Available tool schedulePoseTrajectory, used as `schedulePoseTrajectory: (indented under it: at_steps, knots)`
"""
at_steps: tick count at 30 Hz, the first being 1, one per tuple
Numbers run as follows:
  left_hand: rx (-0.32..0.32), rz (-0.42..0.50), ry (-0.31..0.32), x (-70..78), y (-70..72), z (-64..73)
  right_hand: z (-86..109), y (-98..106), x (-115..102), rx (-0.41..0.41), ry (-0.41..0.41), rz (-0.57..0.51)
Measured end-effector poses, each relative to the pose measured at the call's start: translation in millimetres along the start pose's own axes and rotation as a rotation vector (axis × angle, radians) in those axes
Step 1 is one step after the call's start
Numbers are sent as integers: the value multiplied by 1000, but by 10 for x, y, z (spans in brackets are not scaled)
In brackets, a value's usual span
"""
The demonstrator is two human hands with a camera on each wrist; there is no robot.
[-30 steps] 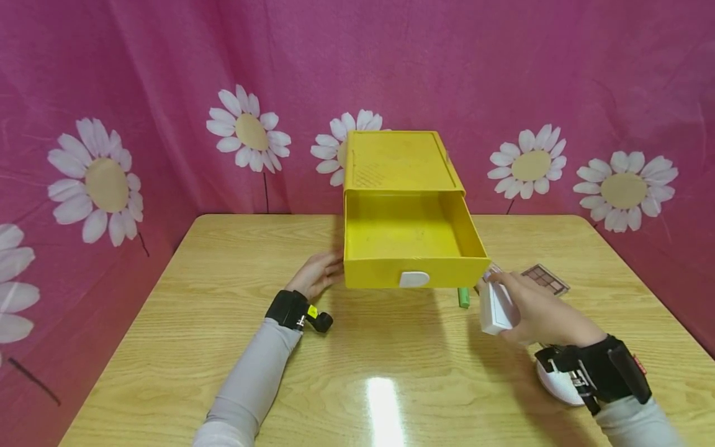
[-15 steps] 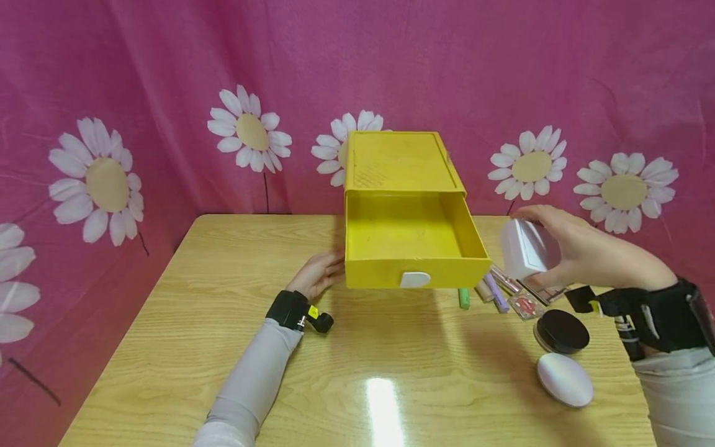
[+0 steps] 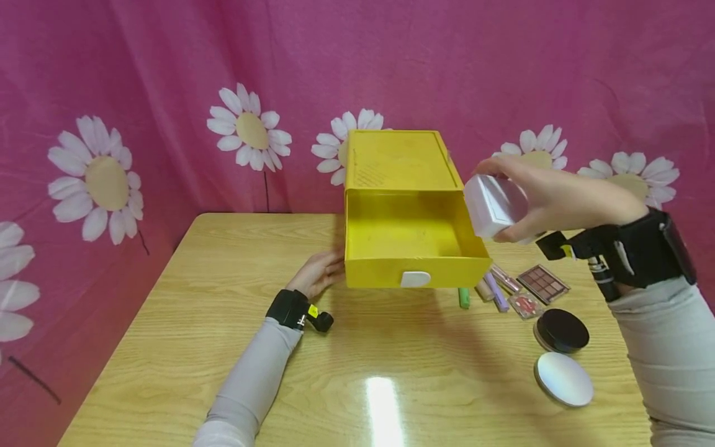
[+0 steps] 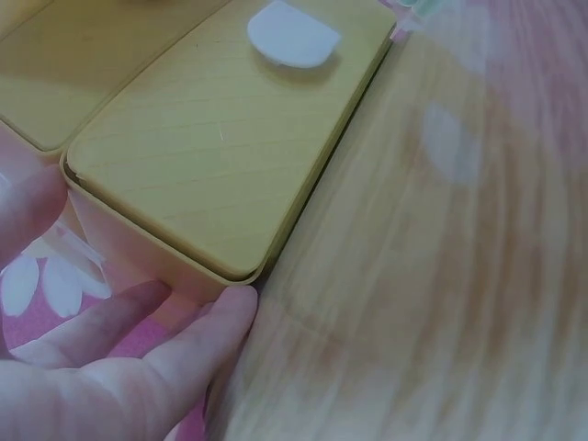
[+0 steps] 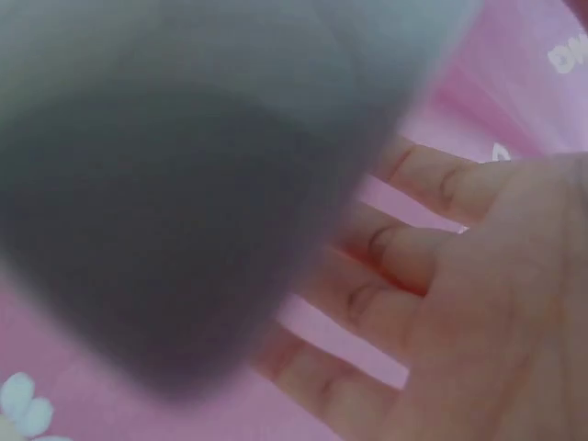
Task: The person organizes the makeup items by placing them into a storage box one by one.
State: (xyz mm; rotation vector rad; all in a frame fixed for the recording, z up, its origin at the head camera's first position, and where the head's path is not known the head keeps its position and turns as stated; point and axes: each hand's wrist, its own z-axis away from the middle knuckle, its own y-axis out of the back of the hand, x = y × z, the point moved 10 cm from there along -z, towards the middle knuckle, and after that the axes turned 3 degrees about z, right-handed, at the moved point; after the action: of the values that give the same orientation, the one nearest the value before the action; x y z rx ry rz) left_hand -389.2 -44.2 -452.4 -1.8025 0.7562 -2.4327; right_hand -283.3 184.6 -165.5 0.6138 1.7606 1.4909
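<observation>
A yellow drawer cabinet [image 3: 399,158] stands on the table with its upper drawer [image 3: 416,273] pulled out; no items show inside. In the left wrist view, a closed drawer front [image 4: 202,138] with a white tab handle [image 4: 292,35] sits near the table. My left hand [image 3: 317,275] rests against the cabinet's left side, fingertips [image 4: 241,308] touching its lower corner. My right hand [image 3: 550,192] holds a small white box [image 3: 491,208] between thumb and fingers, raised beside the drawer's right wall. In the right wrist view the box [image 5: 184,202] is blurred and close to the camera.
To the right on the wooden table [image 3: 251,360] lie an eyeshadow palette [image 3: 544,284], a small red-patterned compact [image 3: 526,305], a black round case [image 3: 563,330], a white oval case [image 3: 564,379], a purple tube [image 3: 496,292] and a green stick [image 3: 464,298]. A pink curtain [image 3: 313,56] hangs behind.
My right hand has lifted the white box from the table's right side, raised it, and moved it left toward the open drawer. The left hand and cabinet have stayed in place.
</observation>
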Motion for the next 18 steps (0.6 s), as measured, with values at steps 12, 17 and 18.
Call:
schedulePoseTrajectory:
  at_steps: [12, 17, 18]
  knots:
    - [-33, -12, -16, 24, -25, 6, -702, -189, -530, -172, 182, 67]
    - [-21, -5, -13, 5, -14, 7, -926, -393, -641, -235, 202, 56]
    - [-17, -8, -13, -2, -10, 7, -959, -436, -654, -250, 196, 56]
